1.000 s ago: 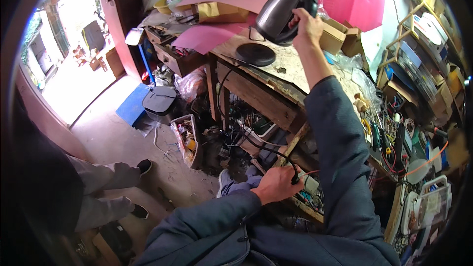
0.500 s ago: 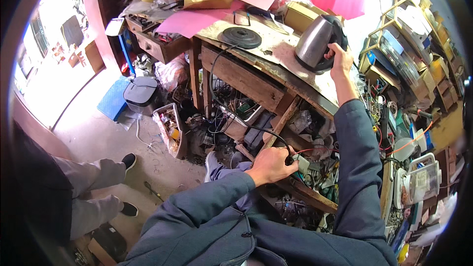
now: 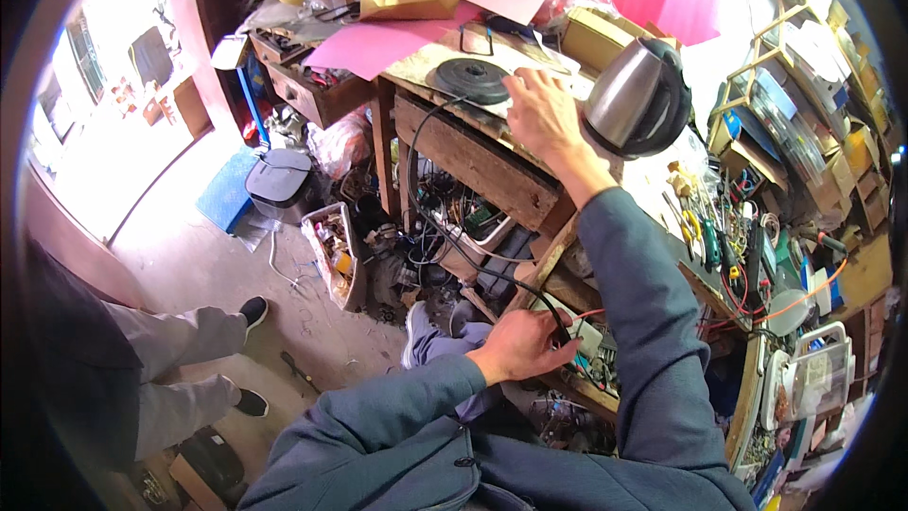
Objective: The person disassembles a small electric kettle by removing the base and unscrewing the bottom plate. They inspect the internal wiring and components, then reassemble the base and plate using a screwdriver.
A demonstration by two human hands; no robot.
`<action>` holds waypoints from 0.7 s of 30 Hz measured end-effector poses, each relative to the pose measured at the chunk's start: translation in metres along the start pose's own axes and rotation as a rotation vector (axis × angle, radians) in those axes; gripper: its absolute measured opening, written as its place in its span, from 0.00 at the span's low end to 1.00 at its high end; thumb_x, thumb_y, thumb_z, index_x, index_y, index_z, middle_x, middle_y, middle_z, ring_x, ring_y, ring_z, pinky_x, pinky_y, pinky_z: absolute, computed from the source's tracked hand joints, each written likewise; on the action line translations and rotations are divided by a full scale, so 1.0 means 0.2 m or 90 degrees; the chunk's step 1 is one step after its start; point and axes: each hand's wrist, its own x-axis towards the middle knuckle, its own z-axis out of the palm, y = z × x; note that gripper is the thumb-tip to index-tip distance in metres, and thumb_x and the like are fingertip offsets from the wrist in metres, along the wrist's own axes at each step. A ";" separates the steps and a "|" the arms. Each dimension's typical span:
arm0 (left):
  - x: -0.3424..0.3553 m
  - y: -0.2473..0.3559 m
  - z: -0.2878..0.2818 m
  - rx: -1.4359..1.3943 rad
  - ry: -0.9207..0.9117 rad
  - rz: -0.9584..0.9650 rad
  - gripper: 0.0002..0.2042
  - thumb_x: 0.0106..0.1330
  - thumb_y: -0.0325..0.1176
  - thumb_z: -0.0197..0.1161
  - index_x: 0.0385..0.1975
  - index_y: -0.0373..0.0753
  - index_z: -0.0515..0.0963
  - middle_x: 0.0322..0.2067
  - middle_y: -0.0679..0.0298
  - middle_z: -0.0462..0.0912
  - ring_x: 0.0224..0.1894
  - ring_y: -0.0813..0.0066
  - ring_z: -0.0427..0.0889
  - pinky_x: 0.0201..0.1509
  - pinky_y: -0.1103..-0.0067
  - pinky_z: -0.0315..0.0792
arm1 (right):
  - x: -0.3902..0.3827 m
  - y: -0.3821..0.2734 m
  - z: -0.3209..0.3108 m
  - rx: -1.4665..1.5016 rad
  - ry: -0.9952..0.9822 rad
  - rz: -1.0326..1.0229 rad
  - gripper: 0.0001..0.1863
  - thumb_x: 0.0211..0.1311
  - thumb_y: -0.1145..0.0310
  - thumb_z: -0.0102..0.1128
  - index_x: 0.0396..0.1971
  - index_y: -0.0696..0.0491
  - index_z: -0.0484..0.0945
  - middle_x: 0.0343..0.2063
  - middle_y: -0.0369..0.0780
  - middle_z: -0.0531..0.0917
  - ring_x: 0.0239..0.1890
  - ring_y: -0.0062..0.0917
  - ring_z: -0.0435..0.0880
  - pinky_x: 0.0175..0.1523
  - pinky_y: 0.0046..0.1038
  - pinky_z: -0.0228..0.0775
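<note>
In the head view, the left hand (image 3: pixel 525 347) is closed around a black cord (image 3: pixel 410 175) low in front of the body; the cord runs up to a round black base (image 3: pixel 470 82) on the worktop (image 3: pixel 416 66); the right hand (image 3: pixel 547 115) is over the worktop, its fingers a bit bent and loosely apart, right by the edge of the base; I cannot tell if they touch it. A silver kettle (image 3: pixel 617 93) with a black handle stands on the worktop, to the right of that hand and off its base; a brown box (image 3: pixel 591 35) is behind it; pink sheets (image 3: pixel 383 49) lie at the left; tools (image 3: pixel 716 244) crowd the right end; another person's grey trousers (image 3: pixel 184 336) show at the far left.
</note>
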 end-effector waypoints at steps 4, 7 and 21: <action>0.00 -0.03 0.03 -0.019 0.036 0.015 0.19 0.65 0.47 0.67 0.43 0.35 0.81 0.19 0.57 0.79 0.24 0.55 0.84 0.30 0.65 0.76 | 0.16 -0.01 0.17 -0.057 -0.140 -0.046 0.14 0.57 0.70 0.62 0.44 0.53 0.79 0.45 0.44 0.81 0.52 0.38 0.79 0.55 0.44 0.71; 0.00 -0.03 0.02 -0.014 0.019 -0.003 0.20 0.66 0.47 0.66 0.43 0.34 0.80 0.20 0.56 0.80 0.25 0.53 0.83 0.31 0.63 0.76 | 0.23 0.00 0.25 -0.052 -0.178 -0.110 0.11 0.58 0.69 0.60 0.41 0.53 0.79 0.41 0.44 0.82 0.49 0.38 0.82 0.52 0.43 0.73; -0.02 -0.05 0.02 -0.037 0.035 0.016 0.17 0.64 0.42 0.70 0.45 0.36 0.81 0.24 0.57 0.83 0.26 0.61 0.86 0.30 0.70 0.78 | 0.12 0.02 0.26 -0.091 0.021 -0.209 0.07 0.65 0.66 0.55 0.39 0.51 0.78 0.33 0.37 0.81 0.39 0.29 0.85 0.46 0.35 0.76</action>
